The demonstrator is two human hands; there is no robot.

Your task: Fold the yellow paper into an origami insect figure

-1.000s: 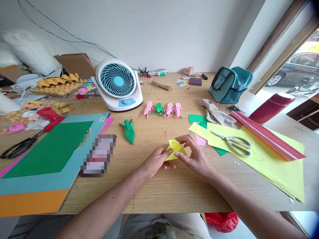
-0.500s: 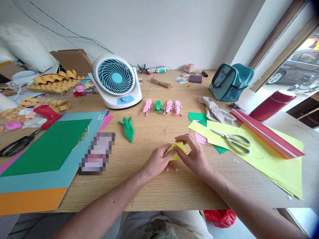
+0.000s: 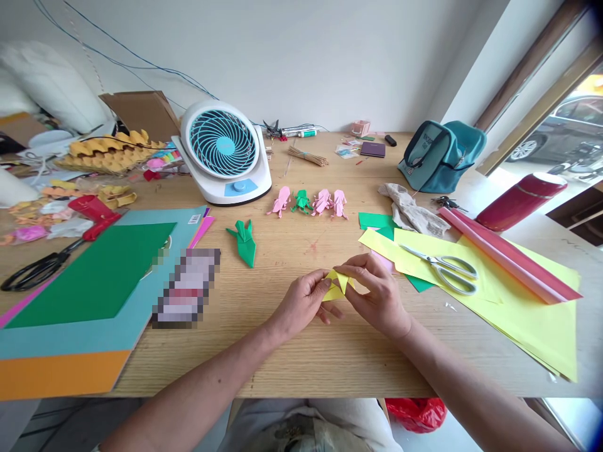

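Observation:
A small piece of folded yellow paper (image 3: 335, 290) is held between my two hands above the front middle of the table. My left hand (image 3: 305, 301) pinches its left side, thumb on top, with other fingers showing underneath. On the right side my right hand (image 3: 377, 292) grips a raised flap between thumb and fingers. Part of the paper is hidden by the fingers. Beyond my hands stand several folded paper figures, among them a pink one (image 3: 281, 201) and a green one (image 3: 301, 201). A larger green folded figure (image 3: 244, 243) lies to the left.
Scissors (image 3: 452, 270) rest on yellow sheets (image 3: 532, 314) at the right, beside a rolled red sheet (image 3: 509, 254) and a red bottle (image 3: 521, 202). Coloured sheets (image 3: 94, 276) and a blurred-out phone (image 3: 188, 289) lie left. A fan (image 3: 226, 154) and a teal bag (image 3: 443, 157) stand behind.
My right hand has shifted slightly right and turned, and a flap of the yellow paper now stands up in its grip. My left hand stays nearly in place.

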